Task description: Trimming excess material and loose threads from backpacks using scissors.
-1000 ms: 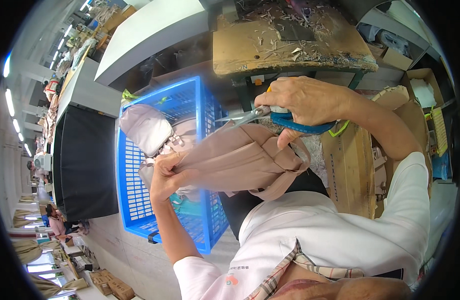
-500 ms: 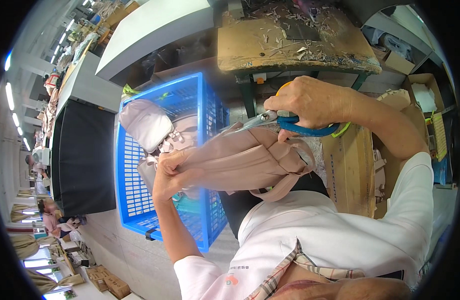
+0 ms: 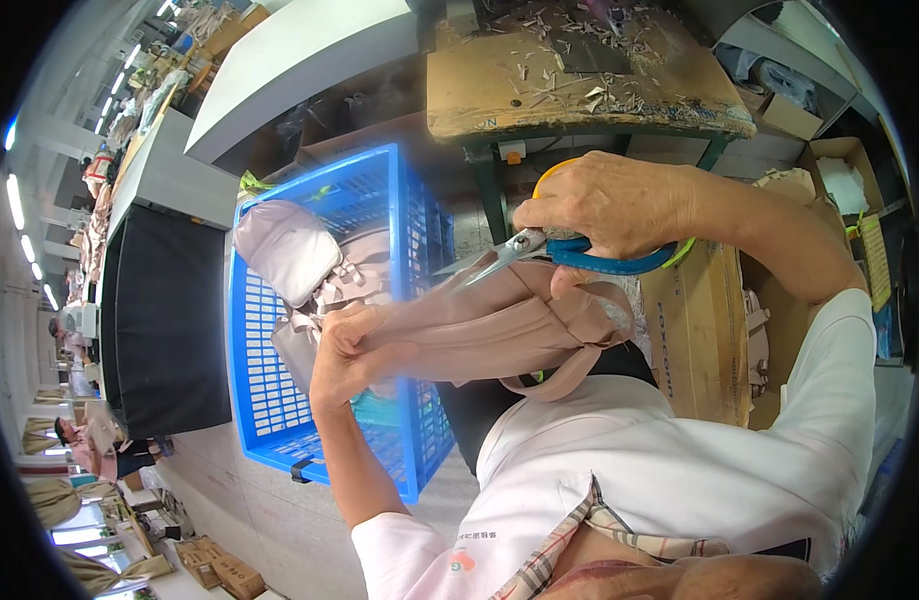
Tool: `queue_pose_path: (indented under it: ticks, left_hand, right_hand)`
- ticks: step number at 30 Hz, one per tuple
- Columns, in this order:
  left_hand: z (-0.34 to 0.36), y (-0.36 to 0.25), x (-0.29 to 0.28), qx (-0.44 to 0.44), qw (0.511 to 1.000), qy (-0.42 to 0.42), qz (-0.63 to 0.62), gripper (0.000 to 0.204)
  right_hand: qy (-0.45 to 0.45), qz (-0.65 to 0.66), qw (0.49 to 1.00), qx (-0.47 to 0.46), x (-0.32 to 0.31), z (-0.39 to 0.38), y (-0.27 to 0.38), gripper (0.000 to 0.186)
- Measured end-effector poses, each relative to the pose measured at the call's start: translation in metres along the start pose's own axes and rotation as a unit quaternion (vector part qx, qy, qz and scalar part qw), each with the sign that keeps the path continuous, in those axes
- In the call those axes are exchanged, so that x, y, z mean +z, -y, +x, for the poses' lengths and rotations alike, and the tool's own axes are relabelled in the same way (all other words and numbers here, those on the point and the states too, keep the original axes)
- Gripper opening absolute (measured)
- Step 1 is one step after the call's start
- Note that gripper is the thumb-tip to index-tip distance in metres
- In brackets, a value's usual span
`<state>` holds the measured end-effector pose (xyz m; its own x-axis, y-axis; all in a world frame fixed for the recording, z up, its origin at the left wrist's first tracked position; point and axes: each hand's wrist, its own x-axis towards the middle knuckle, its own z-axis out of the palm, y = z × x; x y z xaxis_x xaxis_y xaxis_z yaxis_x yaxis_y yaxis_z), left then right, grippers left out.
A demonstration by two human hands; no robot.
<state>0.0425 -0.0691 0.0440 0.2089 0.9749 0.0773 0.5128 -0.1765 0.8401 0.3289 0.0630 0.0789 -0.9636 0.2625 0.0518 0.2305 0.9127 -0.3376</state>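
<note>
A dusty-pink bag (image 3: 489, 325) with seams, straps and a handle loop stretches across the middle in front of my body. My left hand (image 3: 344, 352) grips its left end, thumb and fingers closed on the fabric, over the blue crate (image 3: 411, 400). Scissors (image 3: 504, 252) with one blue and one yellow handle are in my right hand (image 3: 619, 215), fingers wrapped through the grips. Their blades are parted a little and point left along the bag's upper edge. Whether they touch the fabric I cannot tell. Other pink bags (image 3: 291, 250) lie inside the crate.
A worn wooden table (image 3: 479, 95) strewn with scraps stands at the far side. Cardboard boxes (image 3: 694, 340) stand at my right, one with pink pieces inside. A black-covered unit (image 3: 169, 330) is left of the crate. Another person (image 3: 89, 445) is in the left background.
The scissors' blades have parted and shifted slightly left. The bag stays in my left hand with little movement. The person in the background has changed posture.
</note>
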Motion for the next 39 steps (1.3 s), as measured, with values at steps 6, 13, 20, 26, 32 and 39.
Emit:
queue_pose_path:
  ticks: [6, 13, 20, 26, 32, 39]
  left_hand:
    - [-0.003, -0.003, 0.001, -0.019, 0.999, 0.007, -0.037, 0.033]
    - [-0.003, -0.004, 0.003, 0.000, 1.000, 0.013, -0.026, 0.034]
    - [0.002, -0.004, 0.007, -0.009, 0.999, 0.018, -0.026, 0.036]
    - [0.007, -0.010, 0.012, -0.005, 0.999, 0.028, -0.041, 0.035]
    - [-0.001, -0.010, 0.008, 0.015, 1.000, 0.011, -0.012, 0.036]
    - [-0.011, -0.006, 0.005, -0.011, 1.000, -0.003, -0.007, 0.041]
  right_hand:
    - [-0.005, -0.011, 1.000, -0.019, 0.003, -0.003, 0.000, 0.050]
    - [0.014, -0.012, 1.000, -0.002, 0.003, -0.008, 0.001, 0.047]
    - [-0.066, 0.214, 0.970, 0.094, -0.001, -0.004, -0.006, 0.064]
    - [-0.013, 0.342, 0.934, 0.103, 0.018, 0.011, 0.009, 0.066]
    - [0.042, 0.251, 0.963, 0.089, 0.005, 0.000, 0.002, 0.073]
    - [0.083, 0.175, 0.980, 0.050, 0.011, -0.007, -0.006, 0.081]
